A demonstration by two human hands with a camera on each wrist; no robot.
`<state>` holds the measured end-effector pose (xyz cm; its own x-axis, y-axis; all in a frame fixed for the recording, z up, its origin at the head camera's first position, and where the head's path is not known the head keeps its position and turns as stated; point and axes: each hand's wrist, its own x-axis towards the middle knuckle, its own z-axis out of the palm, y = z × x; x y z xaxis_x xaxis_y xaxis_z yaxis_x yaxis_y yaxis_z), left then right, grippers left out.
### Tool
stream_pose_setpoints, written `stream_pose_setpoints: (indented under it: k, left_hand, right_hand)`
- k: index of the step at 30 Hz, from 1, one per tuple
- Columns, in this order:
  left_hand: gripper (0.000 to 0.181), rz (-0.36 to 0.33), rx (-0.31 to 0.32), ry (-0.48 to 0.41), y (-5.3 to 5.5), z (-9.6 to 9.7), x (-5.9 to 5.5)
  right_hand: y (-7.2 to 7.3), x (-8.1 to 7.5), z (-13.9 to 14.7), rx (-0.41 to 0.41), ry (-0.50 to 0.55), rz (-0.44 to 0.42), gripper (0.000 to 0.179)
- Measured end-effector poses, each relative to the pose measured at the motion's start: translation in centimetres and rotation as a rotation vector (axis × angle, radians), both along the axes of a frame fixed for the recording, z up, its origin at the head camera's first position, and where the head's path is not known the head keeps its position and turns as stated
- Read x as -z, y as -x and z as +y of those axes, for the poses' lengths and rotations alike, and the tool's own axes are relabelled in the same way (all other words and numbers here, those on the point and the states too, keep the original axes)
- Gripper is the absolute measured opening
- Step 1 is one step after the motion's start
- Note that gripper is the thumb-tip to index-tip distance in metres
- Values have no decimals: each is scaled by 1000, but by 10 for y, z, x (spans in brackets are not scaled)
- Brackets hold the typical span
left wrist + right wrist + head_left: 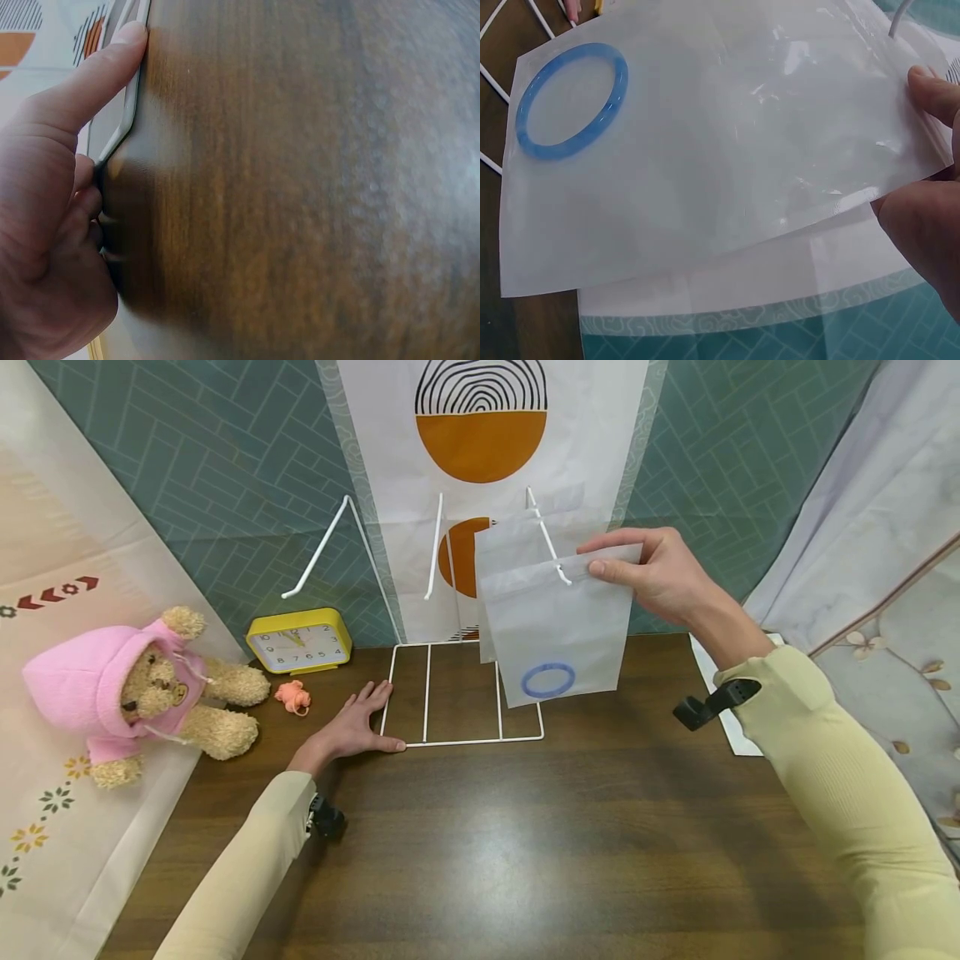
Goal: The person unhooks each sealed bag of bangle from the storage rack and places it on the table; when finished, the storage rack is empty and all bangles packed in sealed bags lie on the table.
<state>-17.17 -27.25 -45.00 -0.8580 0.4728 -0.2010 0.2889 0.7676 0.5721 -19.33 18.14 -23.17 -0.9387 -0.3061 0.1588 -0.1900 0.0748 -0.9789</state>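
Note:
My right hand (663, 572) pinches the upper right corner of a frosted plastic bag (558, 622) between thumb and fingers. A blue bangle (548, 680) shows through near the bag's bottom; the right wrist view shows this bangle (571, 101) more closely. At the bag's top edge, the tip of the rack's right prong (562, 573) pokes out in front. Another pale bag (486, 635) hangs behind it, mostly hidden. With fingers spread, my left hand (352, 727) rests at the left side of the white wire rack's base (468, 743). In the left wrist view, the thumb (112, 64) lies along the front wire.
Two other rack prongs, the left (318, 547) and the middle (435, 547), stick out toward me. To the left are a yellow clock (298, 642), a small coral-coloured item (293, 697) and a teddy bear in a pink hoodie (150, 685). White paper (738, 735) lies beyond my right wrist.

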Motion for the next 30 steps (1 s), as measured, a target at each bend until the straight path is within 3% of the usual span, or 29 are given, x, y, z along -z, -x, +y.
stream_pose_setpoints:
  k: [7,14,25,30]
  left_hand:
    - [115,-2,0,7,0,0,0]
    - [116,-8,-1,9,0,0,1]
    - [117,-9,-12,20,-1,1,-1]
    - [117,-7,-10,18,-1,1,-1]
  right_hand:
    - [-9,-1,0,14,-7,-1,21]
    - [-18,-3,1,-16,59,-7,21]
    - [-31,-6,5,-43,92,42,21]
    - [-39,-7,14,-76,177,20,23]
